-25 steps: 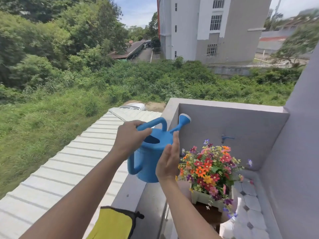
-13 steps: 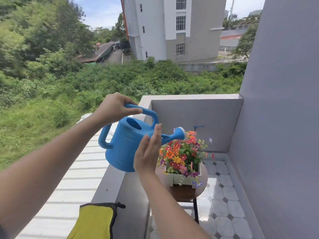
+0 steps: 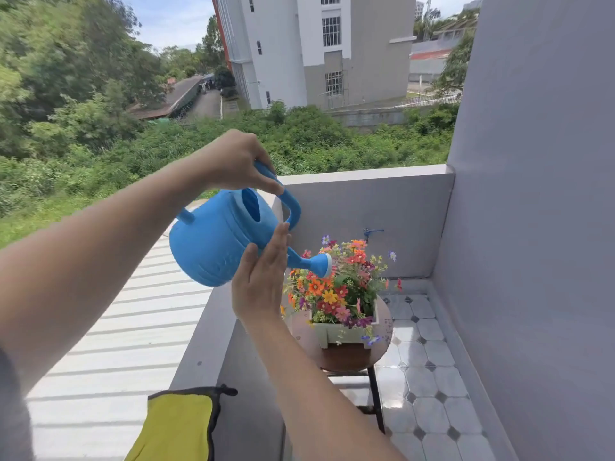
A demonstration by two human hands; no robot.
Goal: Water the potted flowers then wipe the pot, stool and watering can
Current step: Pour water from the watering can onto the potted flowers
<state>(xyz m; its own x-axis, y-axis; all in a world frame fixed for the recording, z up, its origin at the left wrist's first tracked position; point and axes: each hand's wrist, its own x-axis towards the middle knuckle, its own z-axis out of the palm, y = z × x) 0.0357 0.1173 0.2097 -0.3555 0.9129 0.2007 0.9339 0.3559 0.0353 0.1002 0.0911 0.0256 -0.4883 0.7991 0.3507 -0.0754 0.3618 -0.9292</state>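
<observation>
My left hand grips the top handle of a blue watering can, which is tilted with its spout rose over the flowers. My right hand lies flat, fingers straight, against the can's side near the spout base. The colourful flowers stand in a white rectangular pot. The pot rests on a round dark wooden stool on the balcony floor. A yellow cloth with a black edge lies on the ledge at the bottom.
A grey parapet ledge runs on the left, with a white ribbed roof beyond it. The back wall carries a small blue tap. A grey wall closes the right. The floor tiles look wet.
The can has tipped further forward and its spout has come down over the flowers. My left hand has risen on the handle; my right hand stays against the can's side.
</observation>
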